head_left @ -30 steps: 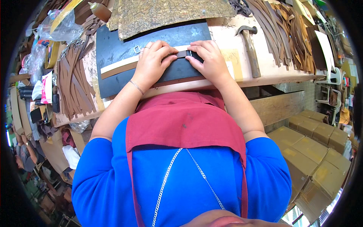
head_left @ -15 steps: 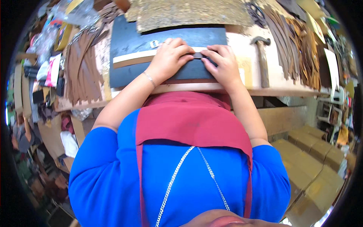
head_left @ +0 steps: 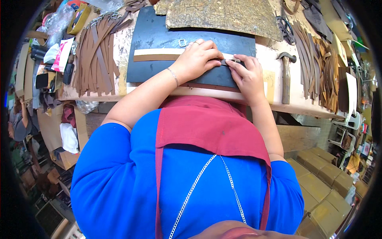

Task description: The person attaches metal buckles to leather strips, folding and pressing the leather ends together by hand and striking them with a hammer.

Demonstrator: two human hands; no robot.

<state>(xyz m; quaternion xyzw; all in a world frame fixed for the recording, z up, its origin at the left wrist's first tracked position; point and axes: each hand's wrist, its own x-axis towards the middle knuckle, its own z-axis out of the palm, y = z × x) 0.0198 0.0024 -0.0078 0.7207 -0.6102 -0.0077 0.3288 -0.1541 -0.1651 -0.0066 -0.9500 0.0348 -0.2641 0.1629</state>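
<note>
A brown leather strap [head_left: 153,57] lies across a black board [head_left: 143,73], with a white strip [head_left: 153,51] along its far edge. My left hand [head_left: 199,60] rests over the strap, thumb and fingers pressed together on it. My right hand [head_left: 247,73] pinches at the strap's right end, where a small dark end [head_left: 224,62] shows between the hands. A bit of metal seems to show by the right fingertips, too small to make out. Just beyond my left hand a square metal ring [head_left: 182,43] lies on the board.
A hammer [head_left: 285,75] lies right of the board. Bundles of brown straps [head_left: 93,59] hang over the table's left; more strips [head_left: 314,63] lie right. A rough, worn slab [head_left: 223,18] overlaps the board's far edge. Cardboard boxes [head_left: 318,179] stand below right.
The whole view has shifted, so the table appears farther right. Both hands stay at the strap's right part; my right fingers are slightly more bent.
</note>
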